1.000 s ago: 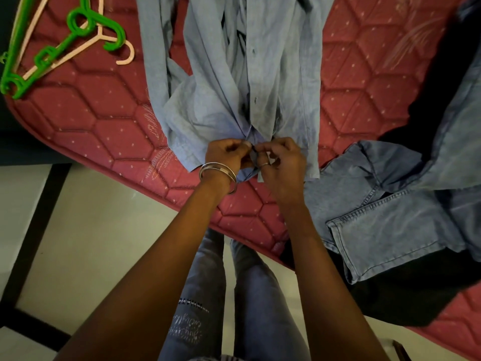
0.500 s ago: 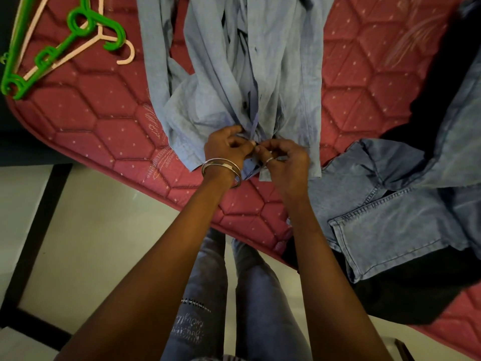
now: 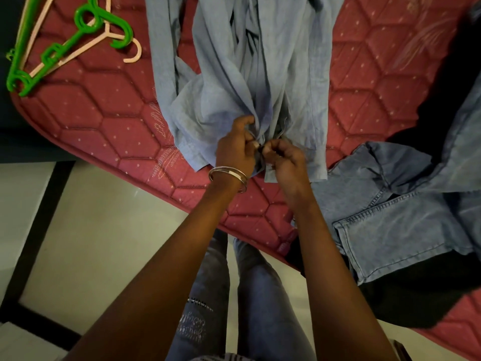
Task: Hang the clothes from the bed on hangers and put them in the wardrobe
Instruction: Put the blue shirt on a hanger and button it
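In the head view the light blue shirt (image 3: 250, 74) lies lengthwise on the red quilted bed (image 3: 86, 121), its hem at the near edge, and both hands meet at the bottom of its front opening. The left hand (image 3: 235, 149) pinches the left front edge between curled fingers (image 3: 247, 121); the right hand (image 3: 285, 160) pinches the facing edge, so neither is wide or idle. Compared with a second ago the cloth above the hands is bunched more tightly and the hands sit slightly lower on the placket, which suggests a low button is being worked; whether it is being fastened or undone cannot be told. By that judgement the shirt is not yet on a hanger. The green hanger (image 3: 65, 48) and the pale pink hanger (image 3: 104, 37) beneath it lie untouched at the far left corner, well apart from the shirt. Blue jeans (image 3: 403, 225) lie to the right beside the hem, over something dark. Pale lettering on the person's trouser leg (image 3: 205, 295) is too blurred to read.
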